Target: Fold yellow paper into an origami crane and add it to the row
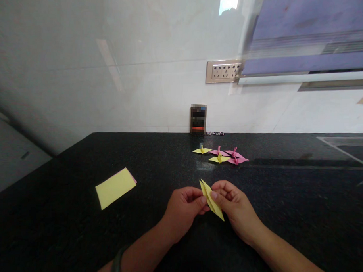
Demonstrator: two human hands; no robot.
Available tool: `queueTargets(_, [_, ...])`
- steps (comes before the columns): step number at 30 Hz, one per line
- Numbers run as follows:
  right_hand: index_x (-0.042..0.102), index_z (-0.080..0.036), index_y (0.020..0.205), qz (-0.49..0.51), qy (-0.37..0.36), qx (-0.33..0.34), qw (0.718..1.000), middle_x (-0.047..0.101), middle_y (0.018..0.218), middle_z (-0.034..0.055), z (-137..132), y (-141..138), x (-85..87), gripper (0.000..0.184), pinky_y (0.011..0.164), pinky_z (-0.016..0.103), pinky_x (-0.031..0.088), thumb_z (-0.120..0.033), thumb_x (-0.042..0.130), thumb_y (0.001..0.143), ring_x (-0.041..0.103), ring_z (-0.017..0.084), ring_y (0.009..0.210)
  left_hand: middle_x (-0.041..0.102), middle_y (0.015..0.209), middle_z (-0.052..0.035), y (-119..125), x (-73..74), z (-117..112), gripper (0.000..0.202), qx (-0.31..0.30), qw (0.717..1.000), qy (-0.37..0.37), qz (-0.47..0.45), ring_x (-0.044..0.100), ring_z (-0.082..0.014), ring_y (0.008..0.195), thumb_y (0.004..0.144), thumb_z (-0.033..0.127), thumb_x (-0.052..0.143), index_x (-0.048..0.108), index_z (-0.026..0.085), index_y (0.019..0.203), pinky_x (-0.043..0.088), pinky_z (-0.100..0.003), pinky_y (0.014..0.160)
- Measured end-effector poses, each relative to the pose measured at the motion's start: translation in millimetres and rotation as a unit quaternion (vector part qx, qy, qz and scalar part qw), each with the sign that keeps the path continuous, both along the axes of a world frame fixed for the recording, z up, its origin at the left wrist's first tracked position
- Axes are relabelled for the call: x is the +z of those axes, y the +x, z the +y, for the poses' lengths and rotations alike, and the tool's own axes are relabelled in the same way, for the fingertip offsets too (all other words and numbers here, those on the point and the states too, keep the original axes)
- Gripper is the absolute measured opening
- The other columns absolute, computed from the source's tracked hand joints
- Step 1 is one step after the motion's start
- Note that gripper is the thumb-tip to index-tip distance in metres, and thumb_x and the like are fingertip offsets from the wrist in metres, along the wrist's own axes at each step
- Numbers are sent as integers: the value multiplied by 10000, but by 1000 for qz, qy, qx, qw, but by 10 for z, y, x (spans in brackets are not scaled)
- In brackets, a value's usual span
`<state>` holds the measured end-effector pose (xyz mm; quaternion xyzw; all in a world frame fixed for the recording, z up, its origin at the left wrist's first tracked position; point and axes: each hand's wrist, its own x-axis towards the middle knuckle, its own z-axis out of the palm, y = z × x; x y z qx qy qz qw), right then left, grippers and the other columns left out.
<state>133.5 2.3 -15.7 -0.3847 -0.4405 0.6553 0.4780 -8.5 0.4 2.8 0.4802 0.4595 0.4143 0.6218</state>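
A folded piece of yellow paper [214,206], long and pointed at both ends, is held a little above the dark counter. My left hand [185,205] pinches its left side between thumb and fingers. On the opposite side, my right hand [234,203] grips it with the thumb on top. Beyond the hands stand several folded paper cranes: a yellow crane [202,150] on the left, another yellow crane [219,159] in front, and pink cranes [236,159] to the right. A stack of paper sheets [115,188], yellow on top with a pink edge showing, lies left of my hands.
The black speckled counter [62,227] meets a pale tiled wall [141,91]. A phone-like dark object [198,120], blurred out, leans there beside a beaded strap [215,133]. A socket panel [222,71] and a purple panel [292,32] are above. A sink edge [344,151] shows at right.
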Motion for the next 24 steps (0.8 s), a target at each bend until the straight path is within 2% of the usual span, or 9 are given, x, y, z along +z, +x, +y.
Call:
queueTargets(3, [488, -185, 765, -45, 19, -14, 999, 559, 591, -29, 8, 3, 10, 94, 458, 196, 363, -260, 541, 747, 521, 100, 515, 632, 616, -50, 8, -6, 5, 140, 1, 1000, -7, -13, 552, -99, 551, 657, 177, 603, 602, 81, 758, 412, -202, 534])
queueTargets(7, [537, -160, 743, -118, 35, -12, 992, 564, 605, -18, 2, 6, 68, 96, 484, 193, 375, -254, 550, 729, 511, 90, 535, 626, 603, -37, 10, -9, 10, 152, 16, 1000, -15, -12, 557, -99, 545, 648, 190, 615, 595, 90, 761, 410, -196, 522])
queueTargets(12, [560, -156, 778, -124, 65, -4, 990, 590, 646, -3, -21, -6, 98, 119, 527, 199, 411, -240, 588, 698, 539, 102, 590, 627, 625, -36, 4, 0, -4, 166, 27, 999, -5, -22, 560, -98, 552, 642, 220, 626, 598, 98, 751, 412, -193, 522])
queueTargets(18, [598, -155, 841, -117, 64, 25, 991, 626, 655, 14, -24, -11, 102, 141, 565, 217, 422, -228, 512, 757, 561, 112, 605, 628, 618, -37, 7, 0, 14, 149, 42, 999, -6, -25, 556, -93, 541, 646, 193, 616, 593, 95, 756, 413, -190, 519])
queueTargets(24, [632, -165, 854, -170, 81, -8, 982, 631, 677, 18, -22, 5, 71, 176, 537, 224, 420, -248, 516, 751, 545, 121, 592, 634, 628, -48, 3, 11, 10, 200, 19, 1000, -15, 8, 552, -99, 528, 650, 273, 607, 613, 98, 745, 416, -199, 506])
